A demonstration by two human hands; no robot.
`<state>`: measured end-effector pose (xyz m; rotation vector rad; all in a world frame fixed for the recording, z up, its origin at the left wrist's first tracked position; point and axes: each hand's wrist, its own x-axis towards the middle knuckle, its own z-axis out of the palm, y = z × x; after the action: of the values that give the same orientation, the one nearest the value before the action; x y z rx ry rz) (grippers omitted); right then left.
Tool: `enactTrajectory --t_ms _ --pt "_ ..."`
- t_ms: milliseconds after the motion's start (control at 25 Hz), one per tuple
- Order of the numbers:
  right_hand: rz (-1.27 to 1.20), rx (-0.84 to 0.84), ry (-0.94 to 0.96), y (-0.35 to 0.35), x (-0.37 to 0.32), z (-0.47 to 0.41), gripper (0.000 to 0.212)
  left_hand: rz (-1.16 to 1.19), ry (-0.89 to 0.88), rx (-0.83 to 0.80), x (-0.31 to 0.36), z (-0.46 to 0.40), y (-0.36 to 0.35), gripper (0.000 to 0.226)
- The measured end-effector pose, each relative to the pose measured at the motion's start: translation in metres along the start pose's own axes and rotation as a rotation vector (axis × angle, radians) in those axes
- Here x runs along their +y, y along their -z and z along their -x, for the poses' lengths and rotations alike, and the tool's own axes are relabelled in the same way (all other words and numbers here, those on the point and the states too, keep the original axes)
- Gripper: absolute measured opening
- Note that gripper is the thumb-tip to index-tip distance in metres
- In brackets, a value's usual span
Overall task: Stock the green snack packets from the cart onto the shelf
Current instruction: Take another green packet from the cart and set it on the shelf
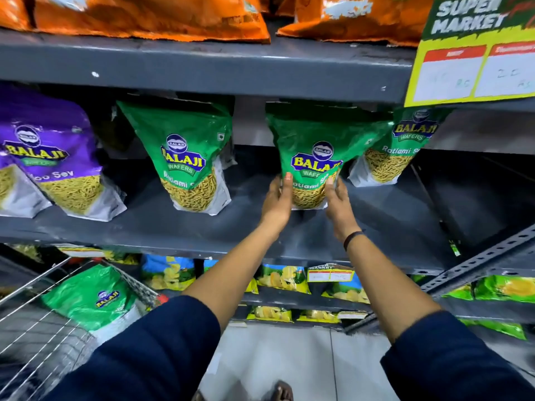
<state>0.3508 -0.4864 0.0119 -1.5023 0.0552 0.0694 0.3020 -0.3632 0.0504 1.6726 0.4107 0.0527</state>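
Observation:
A green snack packet (315, 151) stands upright on the grey middle shelf (202, 227), at its centre. My left hand (278, 199) grips its lower left edge and my right hand (338, 202) its lower right edge. Another green packet (191, 157) stands to the left on the same shelf, apart from it. A third green packet (402, 143) leans behind it on the right. One more green packet (92, 296) lies in the wire cart (37, 334) at the lower left.
Purple packets (55, 151) fill the shelf's left end. Orange packets (150, 15) sit on the shelf above, and a yellow price sign (474, 68) hangs at the upper right. Chip packets (283, 279) line the lower shelves. The shelf's right part is bare.

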Motion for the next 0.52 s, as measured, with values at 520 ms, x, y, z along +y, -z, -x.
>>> enactTrajectory --t_ms 520 --pt "0.385 -0.333 0.126 -0.316 0.099 0.192 0.013 -0.071 0.205 0.911 -0.212 0.104 0.355 0.053"
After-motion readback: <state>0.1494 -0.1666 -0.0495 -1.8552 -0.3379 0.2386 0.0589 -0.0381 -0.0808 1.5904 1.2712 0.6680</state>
